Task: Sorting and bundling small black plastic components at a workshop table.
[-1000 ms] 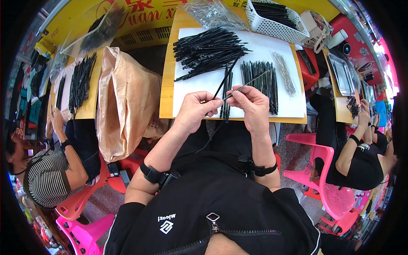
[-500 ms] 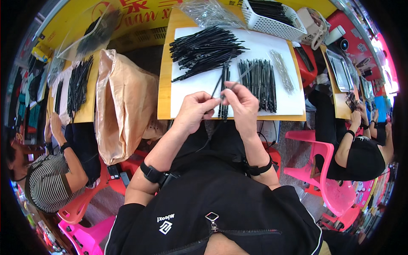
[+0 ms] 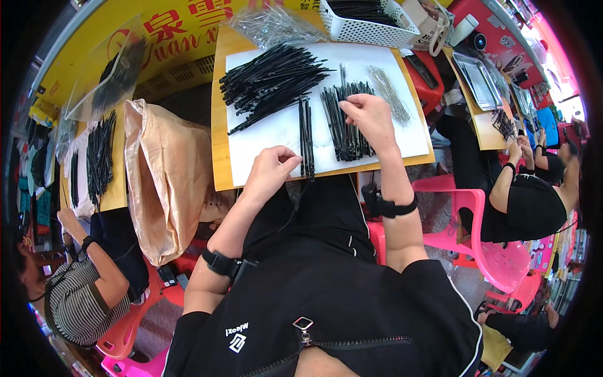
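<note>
Slim black strips, of a kind I cannot tell, lie on a white sheet (image 3: 248,147). They form a big loose pile (image 3: 273,78), a narrow bundle (image 3: 306,135) and a neat row (image 3: 339,125). Beside the narrow bundle is my left hand (image 3: 273,173), thumb and fingers drawn together; what they hold, if anything, is hidden. Over the row, my right hand (image 3: 370,122) is closed in a pinch. A single black strip (image 3: 343,74) sticks up past its fingertips and appears to be held. Thin silvery pieces (image 3: 389,91) lie right of the row.
A clear bag of thin pieces (image 3: 276,28) and a white perforated basket (image 3: 370,32) of black strips stand at the table's back. Left of the wooden table (image 3: 223,173) is a large tan bag (image 3: 163,188). Other people work at tables on both sides.
My hands have moved apart from above the narrow bundle. The right hand went over to the row, and the left drew to the bundle's left side. The whole view has shifted somewhat.
</note>
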{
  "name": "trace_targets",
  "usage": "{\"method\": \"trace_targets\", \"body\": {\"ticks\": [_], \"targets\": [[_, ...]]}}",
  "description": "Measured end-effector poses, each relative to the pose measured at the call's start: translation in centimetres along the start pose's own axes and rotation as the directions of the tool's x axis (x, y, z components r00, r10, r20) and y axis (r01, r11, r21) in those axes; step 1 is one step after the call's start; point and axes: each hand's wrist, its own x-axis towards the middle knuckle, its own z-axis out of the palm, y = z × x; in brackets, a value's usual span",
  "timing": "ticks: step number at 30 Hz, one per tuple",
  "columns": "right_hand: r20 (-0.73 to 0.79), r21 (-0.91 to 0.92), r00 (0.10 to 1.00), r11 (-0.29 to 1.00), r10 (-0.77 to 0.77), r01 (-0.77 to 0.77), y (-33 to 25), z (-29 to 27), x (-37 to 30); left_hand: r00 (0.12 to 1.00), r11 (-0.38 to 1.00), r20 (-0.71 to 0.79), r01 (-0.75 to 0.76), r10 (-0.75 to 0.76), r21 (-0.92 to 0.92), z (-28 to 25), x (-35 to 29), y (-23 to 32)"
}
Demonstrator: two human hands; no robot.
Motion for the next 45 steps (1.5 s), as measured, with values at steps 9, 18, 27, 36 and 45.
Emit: {"method": "trace_targets", "body": {"ticks": [9,18,27,36,45], "targets": [[0.095,-0.711,0.992,0.691,-0.088,0.129,3.4,2.7,0.9,0.987,0.936,-0.122,-0.059,0.108,0.348,2.3,3.1,-1.4],[0.105,-0.089,0.973,0.973,-0.205,0.215,-0.4,3.8,-4.1,0.979,0.950,0.061,0.206,-0.197,-0.234,-0.9,2.5,-1.7],[0.476,0.362,0.870,0.874,0.126,-0.324,-0.8,7.0,-6.1,0.975,0.886,0.174,0.200,-0.138,-0.418,-4.4,-2.9,1.2],[0.388,0.624,0.920,0.722,0.046,-0.299,-1.7,8.3,-6.6,1.000,0.790,0.005,0.013,-0.012,-0.612,-3.4,-2.4,0.3],[0.032,-0.191,0.824,0.805,-0.566,0.561,-3.3,7.3,-7.3,0.956,0.960,-0.292,-0.096,0.016,-0.263,-2.6,-2.0,1.1]]}}
